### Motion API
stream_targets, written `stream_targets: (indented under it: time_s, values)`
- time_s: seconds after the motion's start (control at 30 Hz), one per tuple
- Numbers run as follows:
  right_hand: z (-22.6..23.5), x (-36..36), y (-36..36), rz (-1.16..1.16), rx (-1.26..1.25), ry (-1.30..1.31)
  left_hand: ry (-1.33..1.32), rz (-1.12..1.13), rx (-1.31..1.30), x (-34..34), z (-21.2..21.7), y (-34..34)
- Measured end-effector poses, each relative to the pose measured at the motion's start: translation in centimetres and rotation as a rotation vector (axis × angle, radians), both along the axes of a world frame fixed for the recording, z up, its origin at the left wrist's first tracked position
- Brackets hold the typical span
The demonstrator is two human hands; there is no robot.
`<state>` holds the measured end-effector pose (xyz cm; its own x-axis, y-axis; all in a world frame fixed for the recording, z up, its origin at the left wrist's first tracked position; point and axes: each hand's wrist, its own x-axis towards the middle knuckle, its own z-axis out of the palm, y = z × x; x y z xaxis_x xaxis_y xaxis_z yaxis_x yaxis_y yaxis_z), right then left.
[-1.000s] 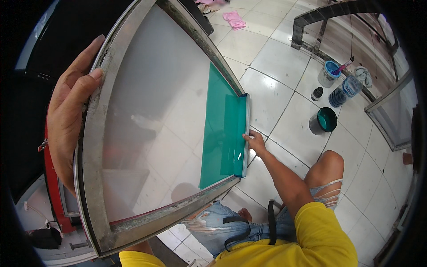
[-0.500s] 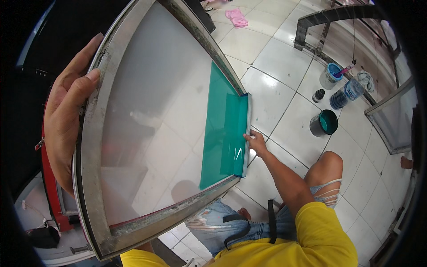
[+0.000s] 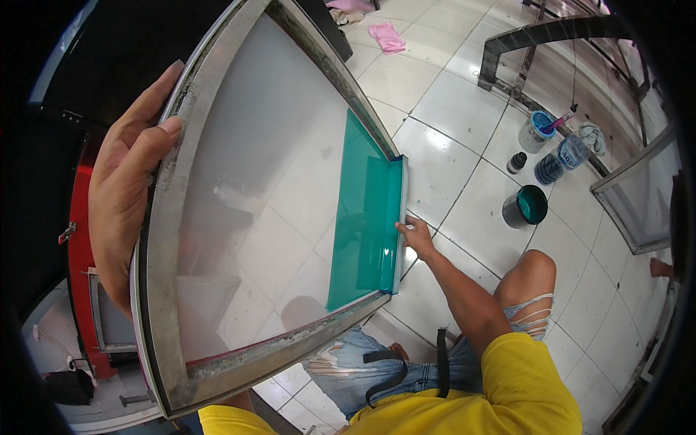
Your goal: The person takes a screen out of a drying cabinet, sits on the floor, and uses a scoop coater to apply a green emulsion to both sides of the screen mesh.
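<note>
My left hand (image 3: 130, 174) is wrapped round the left side of a silkscreen frame (image 3: 165, 217), thumb over its metal edge. The frame stands tilted, with pale translucent mesh (image 3: 246, 174) stretched across it. A glossy band of green emulsion (image 3: 355, 217) coats the mesh's right part. Against the right end of that band lies a long, narrow scoop coater (image 3: 396, 225). My right hand (image 3: 417, 236) closes on the coater's outer edge, thumb on top; the other fingers are partly hidden beneath it.
On the tiled floor to the right stand a black tub of green emulsion (image 3: 525, 206), a small dark bottle (image 3: 516, 163), a plastic bottle (image 3: 562, 161) and a blue-rimmed cup (image 3: 535, 132). Another frame (image 3: 638, 192) leans farther right. A pink cloth (image 3: 386, 38) lies at the back.
The frame's left side and my left hand have shifted slightly right. The scoop coater and my right hand stay at nearly the same place by the green band.
</note>
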<state>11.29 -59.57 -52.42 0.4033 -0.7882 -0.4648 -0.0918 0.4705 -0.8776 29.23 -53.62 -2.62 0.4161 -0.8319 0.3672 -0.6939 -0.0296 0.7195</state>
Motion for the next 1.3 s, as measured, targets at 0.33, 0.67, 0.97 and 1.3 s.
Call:
stream_targets:
  time_s: [0.33,0.67,0.97,1.3]
  values:
    - [2.8,0.1,0.1,-0.004,-0.105,0.02,0.074,-0.016,-0.016,-0.5,0.2,0.0]
    - [3.7,0.0,0.4,-0.004,-0.087,-0.084,0.118,-0.052,0.018,-0.7,0.4,0.0]
    - [6.8,0.4,0.4,-0.031,-0.145,-0.071,0.103,-0.061,0.04,-0.9,0.7,0.1]
    - [9.8,0.3,0.2,0.01,-0.125,-0.099,0.137,-0.121,0.105,-1.6,1.4,0.1]
